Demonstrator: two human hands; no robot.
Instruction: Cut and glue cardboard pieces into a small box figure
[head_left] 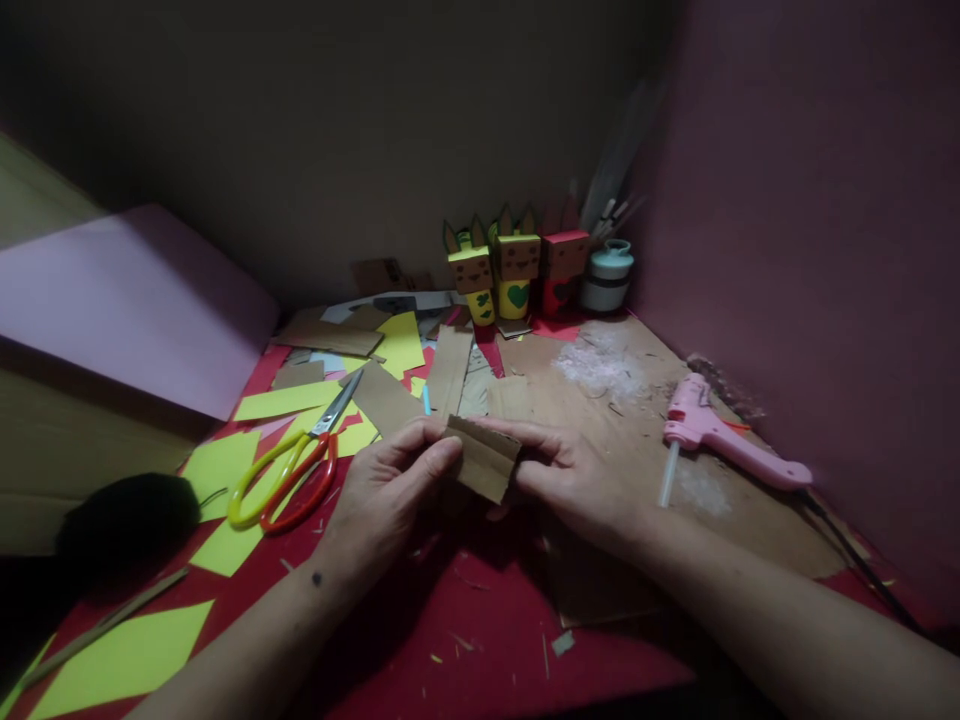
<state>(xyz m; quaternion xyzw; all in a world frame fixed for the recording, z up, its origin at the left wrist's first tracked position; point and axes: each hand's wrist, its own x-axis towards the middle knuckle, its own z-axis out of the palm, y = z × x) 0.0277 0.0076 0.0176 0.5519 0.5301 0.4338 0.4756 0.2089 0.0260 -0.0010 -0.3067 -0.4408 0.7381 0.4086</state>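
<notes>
Between my two hands, above the red tabletop, is a small brown piece of cardboard (pixel 484 462). My left hand (pixel 401 470) pinches its left edge, thumb in front and fingers behind. On the opposite edge, my right hand (pixel 566 470) grips it with the index finger along the top corner. The fingertips behind the cardboard are partly hidden. Left of my left hand lie scissors (pixel 300 470) with one yellow and one red handle, blades apart from my hand and pointing away. A pink glue gun (pixel 720 435) lies to the right of my right hand.
Three paper cup figures with eared box heads, two yellow (pixel 517 262) and one red (pixel 564 262), stand at the back beside a pale blue jar (pixel 607 278). Yellow paper sheets (pixel 124 660) and cardboard scraps (pixel 330 332) cover the left side. Walls close in the back and right.
</notes>
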